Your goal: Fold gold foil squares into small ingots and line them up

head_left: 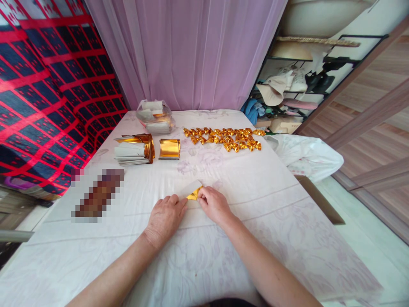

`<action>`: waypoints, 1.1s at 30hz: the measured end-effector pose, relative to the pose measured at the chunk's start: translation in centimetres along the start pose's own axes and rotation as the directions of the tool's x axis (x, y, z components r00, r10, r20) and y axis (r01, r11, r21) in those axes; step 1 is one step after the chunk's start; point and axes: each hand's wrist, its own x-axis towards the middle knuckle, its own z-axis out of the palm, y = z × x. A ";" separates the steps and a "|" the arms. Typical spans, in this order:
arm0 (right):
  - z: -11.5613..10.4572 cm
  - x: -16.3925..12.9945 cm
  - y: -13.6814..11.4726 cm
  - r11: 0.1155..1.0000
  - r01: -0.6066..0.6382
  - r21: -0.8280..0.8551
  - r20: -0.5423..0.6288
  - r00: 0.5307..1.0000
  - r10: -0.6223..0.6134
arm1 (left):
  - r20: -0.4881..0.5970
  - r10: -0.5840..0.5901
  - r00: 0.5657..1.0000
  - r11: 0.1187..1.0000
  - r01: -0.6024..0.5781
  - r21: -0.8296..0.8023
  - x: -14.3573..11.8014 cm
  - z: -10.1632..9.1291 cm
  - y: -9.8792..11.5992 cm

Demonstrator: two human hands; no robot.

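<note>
On the table, a small sheet of gold foil paper (pixel 194 194) lies partly folded, its pale back showing above and a gold corner turned over. My left hand (pixel 166 218) bears down on the sheet's left end, with fingers bent and thumb at the fold. The sheet's right corner is pinched between the thumb and fingers of my right hand (pixel 213 204). Farther off lie a flat stack of gold foil sheets (pixel 169 149) and a fanned pile of foil paper (pixel 134 149). Several folded gold foil pieces (pixel 223 136) sit in rows at the back right.
A clear plastic bag (pixel 155 117) of paper stands at the table's back left. A blurred-out item (pixel 99 194) lies at the left. Beyond the right edge are a white plastic bag (pixel 306 157) and a shelf rack (pixel 287 64). A purple curtain (pixel 191 51) hangs behind.
</note>
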 end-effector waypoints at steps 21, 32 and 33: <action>0.1 -0.6 1.8 0.979 0.089 0.182 -0.166 0.984 -0.059 | -0.127 0.066 0.990 0.997 -0.071 -0.035 0.2 1.3 2.5; -1.4 -0.8 3.2 0.978 0.206 0.033 -0.135 0.971 -0.200 | -0.280 0.060 0.958 0.995 -0.082 -0.065 0.1 2.0 1.2; -1.3 -0.8 3.1 0.975 0.218 0.033 -0.131 0.969 -0.212 | -0.298 0.054 0.953 0.994 -0.079 -0.073 0.2 2.0 1.0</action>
